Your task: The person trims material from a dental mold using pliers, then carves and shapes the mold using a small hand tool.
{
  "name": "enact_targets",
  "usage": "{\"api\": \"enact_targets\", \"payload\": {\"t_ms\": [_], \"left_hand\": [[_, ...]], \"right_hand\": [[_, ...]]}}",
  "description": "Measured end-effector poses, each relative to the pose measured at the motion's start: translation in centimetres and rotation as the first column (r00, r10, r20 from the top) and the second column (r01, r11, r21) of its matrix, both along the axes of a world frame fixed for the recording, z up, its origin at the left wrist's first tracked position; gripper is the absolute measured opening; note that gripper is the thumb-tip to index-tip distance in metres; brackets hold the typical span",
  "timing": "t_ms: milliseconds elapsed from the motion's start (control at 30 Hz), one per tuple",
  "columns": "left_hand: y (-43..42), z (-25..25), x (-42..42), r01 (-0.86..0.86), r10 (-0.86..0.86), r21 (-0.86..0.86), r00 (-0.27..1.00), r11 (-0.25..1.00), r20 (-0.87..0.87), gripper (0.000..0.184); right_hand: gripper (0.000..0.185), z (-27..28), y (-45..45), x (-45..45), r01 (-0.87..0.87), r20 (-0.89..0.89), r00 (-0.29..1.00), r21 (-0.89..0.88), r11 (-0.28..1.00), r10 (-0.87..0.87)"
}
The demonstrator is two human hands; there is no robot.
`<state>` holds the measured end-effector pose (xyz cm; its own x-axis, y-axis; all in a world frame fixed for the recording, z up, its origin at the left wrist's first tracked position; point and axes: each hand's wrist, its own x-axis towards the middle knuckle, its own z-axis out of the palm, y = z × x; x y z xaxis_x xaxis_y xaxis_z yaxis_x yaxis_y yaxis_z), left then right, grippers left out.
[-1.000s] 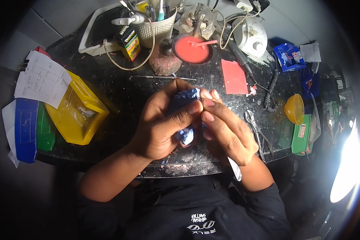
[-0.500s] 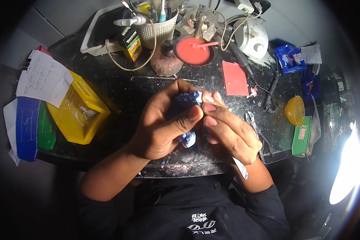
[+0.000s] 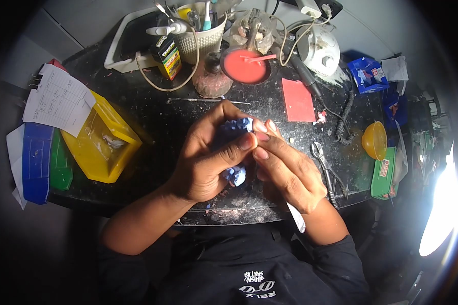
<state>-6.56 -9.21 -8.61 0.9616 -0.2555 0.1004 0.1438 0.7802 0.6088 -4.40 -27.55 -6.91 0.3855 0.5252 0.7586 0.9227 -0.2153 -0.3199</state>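
Wrapped round a blue dental cast (image 3: 235, 176) is my left hand (image 3: 202, 165), its thumb pressed across the middle. Only the upper and lower ends of the cast show between the fingers. My right hand (image 3: 292, 178) is closed, with its fingertips up against the cast and the left thumb. From under its palm sticks out the flat, shiny end of a metal spatula (image 3: 296, 218), pointing toward my body. The spatula's other end is hidden by the fingers, so I cannot see whether it touches the cast.
Behind my hands lie a thin metal instrument (image 3: 206, 100), a burner (image 3: 212, 76), a pan of pink wax (image 3: 247, 68) and a pink wax sheet (image 3: 298, 100). Pliers (image 3: 324, 170) rest at right, near a yellow bowl (image 3: 374, 141). A yellow bin (image 3: 94, 160) stands left.
My right hand has shifted slightly left, closer to the cast, and the spatula's end has swung left with it. The cast has moved slightly in my left hand.
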Motion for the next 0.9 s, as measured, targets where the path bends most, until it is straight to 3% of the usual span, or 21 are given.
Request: {"api": "enact_targets", "payload": {"t_ms": [267, 400, 467, 533, 633, 700, 767, 900], "left_hand": [[0.4, -0.4, 0.1, 0.007, -0.010, 0.036, 0.998, 0.999, 0.067, 0.018], [-0.3, -0.2, 0.2, -0.097, 0.090, 0.105, 0.993, 0.990, 0.074, 0.023], [-0.3, 0.0, 0.3, -0.291, 0.202, 0.372, 0.945, 0.881, 0.259, 0.029], [0.3, -0.2, 0.1, -0.276, 0.159, 0.446, 0.946, 0.852, 0.282, 0.037], [0.1, -0.3, 0.4, -0.422, 0.256, 0.480, 0.892, 0.769, 0.373, 0.048], [0.2, 0.2, 0.5, -0.406, 0.237, 0.488, 0.898, 0.773, 0.372, 0.047], [0.3, 0.2, 0.5, -0.386, 0.214, 0.514, 0.907, 0.767, 0.361, 0.046], [0.2, 0.4, 0.2, -0.338, 0.152, 0.564, 0.924, 0.753, 0.350, 0.045]], "right_hand": [[0.040, -0.2, 0.5, 0.1, 0.066, 0.092, 0.994, -0.002, 0.998, -0.065], [0.036, 0.1, 0.2, -0.5, 0.095, 0.011, 0.995, 0.002, 0.995, -0.095], [0.026, 0.0, 0.3, -0.2, 0.148, -0.038, 0.989, 0.112, 0.983, -0.145], [0.020, -0.4, 0.8, 0.0, 0.171, -0.049, 0.985, 0.187, 0.967, -0.164], [0.016, -1.0, 0.9, 0.3, 0.146, -0.256, 0.966, 0.391, 0.909, -0.045], [0.018, -1.1, 0.9, 0.6, 0.158, -0.375, 0.926, 0.489, 0.858, 0.044], [0.019, -1.2, 1.1, 0.4, 0.153, -0.500, 0.826, 0.643, 0.750, 0.260], [0.018, -1.2, 0.6, 0.9, 0.140, -0.542, 0.779, 0.640, 0.755, 0.315]]}}
